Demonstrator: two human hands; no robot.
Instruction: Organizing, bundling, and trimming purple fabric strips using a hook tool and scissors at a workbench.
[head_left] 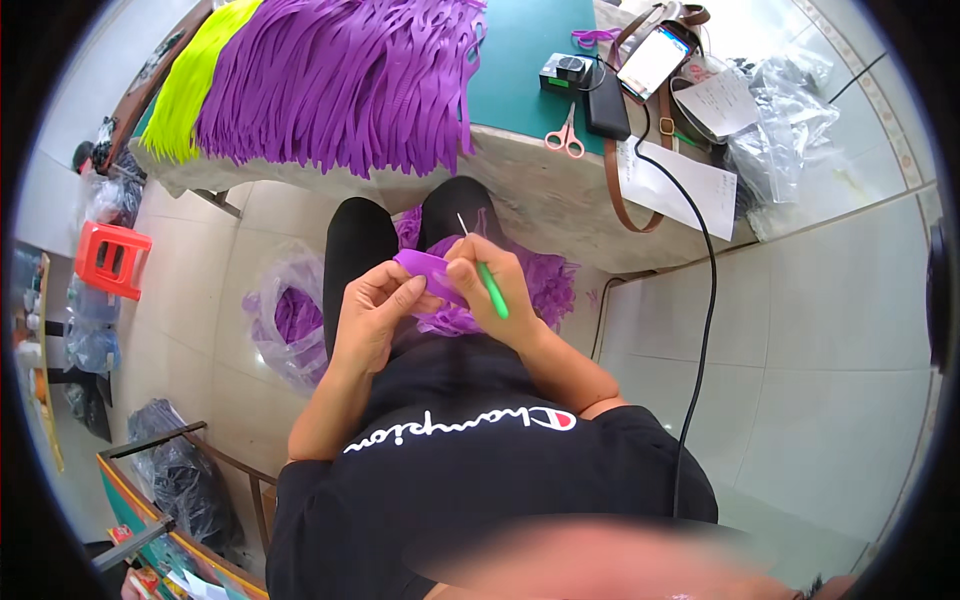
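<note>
Above my lap, my left hand (378, 308) pinches a flat purple strip (428, 268) between thumb and fingers. My right hand (492, 285) is closed round a slim tool with a green handle (493, 290) and a thin metal tip that points up and away from me. The right fingers also touch the strip's right end, and the two hands are close together. More purple strips (545, 283) lie bunched on my lap under the hands, partly hidden by them.
A table (535, 60) ahead bears long purple strips (340, 80), yellow-green strips (185, 90), pink-handled scissors (565, 138), a small camera (566, 72) and a phone (655, 62). A black cable (712, 290) runs down at right. A plastic bag (290, 320) and red stool (113, 260) stand left.
</note>
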